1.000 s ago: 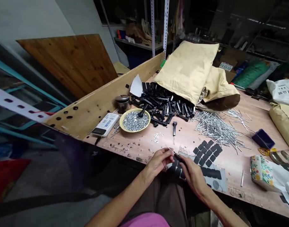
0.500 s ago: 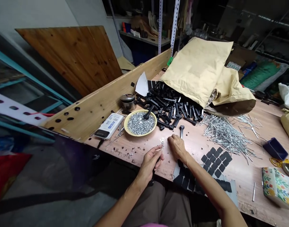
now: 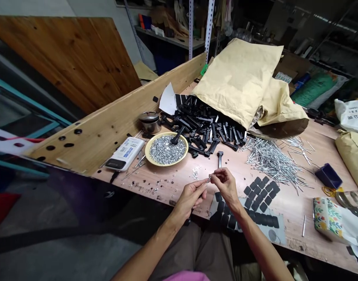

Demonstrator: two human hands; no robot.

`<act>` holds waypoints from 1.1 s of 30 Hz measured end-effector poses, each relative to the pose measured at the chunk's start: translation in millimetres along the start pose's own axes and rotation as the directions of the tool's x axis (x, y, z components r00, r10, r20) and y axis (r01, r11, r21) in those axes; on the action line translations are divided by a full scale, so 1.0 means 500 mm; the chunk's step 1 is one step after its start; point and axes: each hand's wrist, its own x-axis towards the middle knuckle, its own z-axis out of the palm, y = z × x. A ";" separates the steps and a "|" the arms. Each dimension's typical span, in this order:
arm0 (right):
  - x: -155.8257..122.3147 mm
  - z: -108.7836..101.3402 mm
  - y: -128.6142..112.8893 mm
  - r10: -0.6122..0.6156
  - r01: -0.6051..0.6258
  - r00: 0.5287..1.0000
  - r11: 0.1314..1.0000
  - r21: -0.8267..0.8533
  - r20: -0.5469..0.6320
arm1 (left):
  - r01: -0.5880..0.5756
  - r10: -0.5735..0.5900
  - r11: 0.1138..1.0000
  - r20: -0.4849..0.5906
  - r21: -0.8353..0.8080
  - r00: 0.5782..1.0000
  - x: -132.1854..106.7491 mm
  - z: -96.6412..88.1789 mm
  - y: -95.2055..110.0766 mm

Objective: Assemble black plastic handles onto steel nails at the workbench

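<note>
In the head view, my left hand (image 3: 193, 194) is closed on a thin metal rod (image 3: 208, 180), whose silvery tip points up and to the right. My right hand (image 3: 226, 184) meets that tip, thumb and forefinger pinched together. Whatever lies in this pinch is too small and covered to make out. Small pale washers (image 3: 196, 171) lie loose on the table just beyond my left hand. A black plastic piece with a wide head (image 3: 220, 158) rests behind my right hand. Black rounded pads (image 3: 225, 208) on a grey sheet lie beneath and beside my right wrist.
A yellow bowl (image 3: 151, 159) of small metal parts stands left, beside a white device (image 3: 124, 155) and a lidded metal pot (image 3: 151, 127). Behind are heaped black pieces (image 3: 196, 123) under a paper sack (image 3: 240, 78). Metal rods (image 3: 266, 160) and a blue box (image 3: 328, 176) lie right.
My right hand has left the tabletop by the loose washers and come to the rod's tip at my left hand. The whole view has shifted slightly.
</note>
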 end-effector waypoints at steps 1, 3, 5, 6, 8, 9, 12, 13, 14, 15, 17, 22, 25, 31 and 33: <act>-0.007 -0.003 -0.003 -0.018 0.018 1.000 1.000 -0.003 -0.021 | -0.001 0.001 1.000 0.012 0.009 1.000 -0.002 0.004 -0.001; -0.019 -0.012 -0.004 -0.065 0.063 0.997 0.997 -0.043 -0.050 | 0.003 -0.004 1.000 0.028 0.024 1.000 -0.005 0.012 -0.004; -0.031 -0.024 -0.001 -0.133 0.125 0.989 0.983 -0.133 -0.057 | 0.015 -0.017 0.999 0.041 0.030 0.999 -0.008 0.020 -0.006; -0.037 -0.031 0.002 -0.183 0.169 0.982 0.965 -0.200 -0.049 | 0.026 -0.027 0.999 0.048 0.033 0.998 -0.009 0.024 -0.008; -0.049 -0.047 0.006 -0.316 0.301 0.949 0.882 -0.362 0.021 | 0.050 -0.052 0.998 0.062 0.043 0.997 -0.011 0.031 -0.012; -0.055 -0.055 0.007 -0.390 0.385 0.917 0.815 -0.432 0.083 | 0.058 -0.062 0.997 0.069 0.053 0.996 -0.012 0.034 -0.014; -0.070 -0.080 0.001 -0.522 0.572 0.813 0.637 -0.517 0.257 | 0.079 -0.089 0.992 0.110 0.096 0.990 -0.014 0.040 -0.017; -0.073 -0.088 -0.003 -0.526 0.582 0.806 0.625 -0.520 0.270 | 0.089 -0.104 0.990 0.138 0.107 0.985 -0.014 0.040 -0.016; -0.076 -0.096 -0.010 -0.510 0.567 0.818 0.638 -0.521 0.265 | 0.102 -0.121 0.988 0.171 0.113 0.978 -0.015 0.041 -0.014; -0.078 -0.104 -0.017 -0.477 0.535 0.841 0.667 -0.519 0.255 | 0.117 -0.139 0.986 0.207 0.118 0.968 -0.016 0.041 -0.012; -0.081 -0.122 -0.034 -0.393 0.473 0.881 0.727 -0.498 0.264 | 0.141 -0.172 0.981 0.269 0.133 0.947 -0.019 0.043 -0.007; -0.087 -0.160 -0.066 -0.331 0.513 0.847 0.714 -0.476 0.416 | 0.138 -0.212 0.963 0.337 0.230 0.917 -0.030 0.053 -0.003; -0.094 -0.174 -0.076 -0.311 0.554 0.818 0.653 -0.517 0.483 | 0.123 -0.217 0.951 0.327 0.285 0.920 -0.034 0.061 -0.009; -0.114 -0.181 -0.087 -0.303 0.498 0.856 0.701 -0.511 0.419 | 0.084 -0.193 0.949 0.351 0.304 0.916 -0.035 0.077 -0.018; -0.122 -0.179 -0.085 -0.285 0.430 0.895 0.757 -0.492 0.343 | 0.082 -0.184 0.956 0.361 0.281 0.914 -0.034 0.082 -0.020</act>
